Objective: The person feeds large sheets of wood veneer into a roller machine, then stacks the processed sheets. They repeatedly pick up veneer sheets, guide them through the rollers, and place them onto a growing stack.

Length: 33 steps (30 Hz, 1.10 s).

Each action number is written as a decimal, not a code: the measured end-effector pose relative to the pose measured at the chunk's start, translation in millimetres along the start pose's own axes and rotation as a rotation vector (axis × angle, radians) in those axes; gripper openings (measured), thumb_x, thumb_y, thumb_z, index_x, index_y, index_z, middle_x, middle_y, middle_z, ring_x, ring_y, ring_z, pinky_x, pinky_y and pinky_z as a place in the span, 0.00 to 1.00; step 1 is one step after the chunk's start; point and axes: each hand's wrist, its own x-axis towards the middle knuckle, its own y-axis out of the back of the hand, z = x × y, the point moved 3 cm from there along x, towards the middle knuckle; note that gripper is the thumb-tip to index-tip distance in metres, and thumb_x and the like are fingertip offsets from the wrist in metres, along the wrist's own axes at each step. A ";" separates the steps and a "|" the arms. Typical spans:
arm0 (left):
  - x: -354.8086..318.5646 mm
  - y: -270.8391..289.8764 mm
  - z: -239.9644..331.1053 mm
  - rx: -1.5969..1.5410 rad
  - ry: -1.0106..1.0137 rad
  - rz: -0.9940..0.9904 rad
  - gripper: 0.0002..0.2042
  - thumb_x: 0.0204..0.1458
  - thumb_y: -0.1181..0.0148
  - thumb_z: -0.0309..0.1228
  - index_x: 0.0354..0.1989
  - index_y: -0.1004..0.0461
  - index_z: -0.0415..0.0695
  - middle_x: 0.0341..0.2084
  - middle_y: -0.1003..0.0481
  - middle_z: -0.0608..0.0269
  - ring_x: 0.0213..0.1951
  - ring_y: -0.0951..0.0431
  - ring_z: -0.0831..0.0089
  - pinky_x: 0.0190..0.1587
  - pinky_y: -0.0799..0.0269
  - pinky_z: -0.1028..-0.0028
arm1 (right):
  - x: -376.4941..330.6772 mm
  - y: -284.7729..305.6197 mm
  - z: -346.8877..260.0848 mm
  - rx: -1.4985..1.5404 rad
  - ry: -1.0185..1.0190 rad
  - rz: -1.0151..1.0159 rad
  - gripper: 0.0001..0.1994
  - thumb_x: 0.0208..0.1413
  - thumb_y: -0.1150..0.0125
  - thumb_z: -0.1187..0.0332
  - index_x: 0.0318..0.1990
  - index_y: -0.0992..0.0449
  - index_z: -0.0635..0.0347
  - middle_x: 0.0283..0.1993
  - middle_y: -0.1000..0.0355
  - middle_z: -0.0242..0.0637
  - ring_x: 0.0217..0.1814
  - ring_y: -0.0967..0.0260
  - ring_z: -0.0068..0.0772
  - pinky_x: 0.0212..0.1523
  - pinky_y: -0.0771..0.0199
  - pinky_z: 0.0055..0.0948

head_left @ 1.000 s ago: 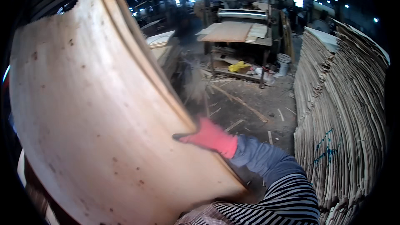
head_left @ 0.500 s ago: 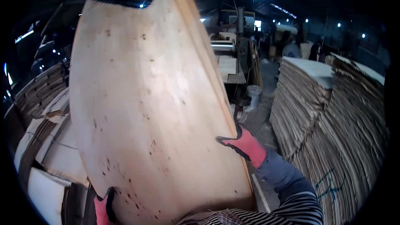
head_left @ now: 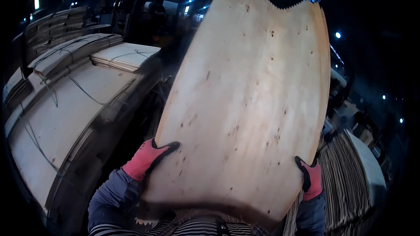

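Fingers [head_left: 170, 147] of the left hand [head_left: 142, 161] and right hand [head_left: 313, 178] pinch the big wood sheet [head_left: 245, 100] by its sides. It is between and above them. Left of the left fingers lies a pile [head_left: 70, 118]; right of the right fingers, a stack [head_left: 348, 183].

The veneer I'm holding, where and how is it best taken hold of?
Probably by both long side edges of the veneer, low down: left grip from the left, right grip from the right, thumbs over the near face. It rises tall and bowed, with a toothed top edge but smoother-looking sides, so holding opposite sides should steady it.
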 end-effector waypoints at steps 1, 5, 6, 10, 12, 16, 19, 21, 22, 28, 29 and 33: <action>19.5 -10.8 8.5 0.031 0.026 -0.015 0.27 0.37 0.39 0.46 0.39 0.31 0.34 0.31 0.27 0.51 0.33 0.25 0.66 0.34 0.31 0.71 | 23.1 -3.4 6.2 0.014 -0.008 -0.001 0.18 0.42 0.40 0.74 0.43 0.33 0.68 0.37 0.30 0.40 0.34 0.31 0.29 0.36 0.31 0.24; 149.8 -34.2 20.8 -0.117 -0.069 -0.096 0.28 0.36 0.39 0.48 0.37 0.31 0.34 0.30 0.27 0.49 0.33 0.25 0.64 0.33 0.31 0.70 | 120.7 -61.1 42.3 0.027 -0.053 0.007 0.19 0.41 0.40 0.75 0.43 0.34 0.69 0.37 0.30 0.40 0.35 0.32 0.28 0.35 0.31 0.23; 190.2 -45.4 20.4 0.051 -0.141 0.024 0.29 0.36 0.39 0.50 0.37 0.31 0.34 0.30 0.27 0.48 0.33 0.26 0.62 0.34 0.32 0.70 | 157.8 -47.6 74.3 -0.022 0.031 0.038 0.17 0.42 0.40 0.74 0.42 0.32 0.68 0.37 0.30 0.39 0.35 0.32 0.28 0.36 0.31 0.24; 315.2 -83.9 69.9 0.036 -0.145 -0.104 0.28 0.37 0.41 0.50 0.36 0.31 0.34 0.30 0.27 0.48 0.35 0.26 0.63 0.36 0.33 0.70 | 267.3 -67.0 125.6 0.014 0.059 0.097 0.15 0.44 0.41 0.74 0.41 0.31 0.70 0.36 0.29 0.39 0.34 0.32 0.28 0.35 0.31 0.25; 371.0 -108.5 99.1 0.121 -0.162 -0.077 0.28 0.38 0.41 0.49 0.36 0.31 0.33 0.29 0.27 0.49 0.34 0.26 0.65 0.35 0.32 0.70 | 321.0 -77.8 139.5 0.118 -0.026 0.121 0.14 0.45 0.42 0.73 0.41 0.32 0.70 0.35 0.29 0.40 0.33 0.31 0.28 0.35 0.31 0.25; 496.3 -178.8 127.2 0.069 -0.135 -0.243 0.30 0.38 0.41 0.51 0.37 0.31 0.32 0.28 0.27 0.50 0.32 0.25 0.65 0.34 0.32 0.71 | 439.6 -101.5 190.2 0.028 -0.151 0.129 0.14 0.44 0.41 0.73 0.40 0.30 0.70 0.35 0.29 0.39 0.33 0.31 0.28 0.36 0.31 0.25; 568.4 -239.3 163.5 0.231 -0.074 -0.189 0.33 0.36 0.41 0.54 0.38 0.32 0.32 0.30 0.27 0.50 0.33 0.25 0.64 0.34 0.32 0.70 | 530.3 -86.4 249.7 0.057 -0.073 0.167 0.21 0.39 0.36 0.68 0.39 0.34 0.71 0.34 0.30 0.43 0.30 0.32 0.30 0.30 0.30 0.25; 630.5 -278.1 183.0 0.271 -0.007 -0.215 0.34 0.36 0.41 0.54 0.40 0.32 0.33 0.30 0.27 0.50 0.33 0.25 0.64 0.35 0.32 0.70 | 601.0 -81.4 292.2 0.087 -0.177 0.155 0.22 0.38 0.35 0.66 0.39 0.34 0.70 0.33 0.31 0.42 0.29 0.32 0.29 0.30 0.30 0.25; 666.5 -288.9 193.6 0.270 -0.065 -0.234 0.35 0.36 0.42 0.55 0.42 0.34 0.33 0.33 0.27 0.49 0.35 0.26 0.63 0.37 0.33 0.70 | 635.6 -71.9 315.3 0.004 -0.275 0.153 0.24 0.38 0.34 0.64 0.41 0.34 0.70 0.33 0.31 0.41 0.29 0.32 0.29 0.29 0.31 0.25; 764.8 -306.2 126.5 0.531 -0.378 -0.133 0.41 0.36 0.40 0.52 0.53 0.45 0.35 0.48 0.38 0.42 0.51 0.38 0.56 0.51 0.41 0.68 | 673.0 -61.0 354.4 -0.562 -0.284 0.266 0.29 0.41 0.40 0.57 0.49 0.39 0.63 0.39 0.32 0.46 0.36 0.32 0.35 0.35 0.32 0.30; 756.5 -298.3 99.5 0.592 -0.387 -0.156 0.41 0.36 0.40 0.51 0.54 0.47 0.36 0.50 0.42 0.41 0.53 0.42 0.54 0.53 0.43 0.67 | 647.9 -71.0 348.6 -0.653 -0.369 0.259 0.31 0.41 0.40 0.56 0.51 0.42 0.63 0.44 0.35 0.50 0.42 0.35 0.40 0.41 0.35 0.33; 725.7 -242.1 -73.2 0.680 -0.222 -0.188 0.41 0.35 0.37 0.48 0.55 0.48 0.37 0.51 0.42 0.40 0.52 0.40 0.52 0.54 0.44 0.67 | 526.6 -110.1 348.2 -1.003 -0.261 0.138 0.39 0.40 0.39 0.57 0.57 0.51 0.66 0.57 0.49 0.56 0.59 0.53 0.53 0.57 0.51 0.39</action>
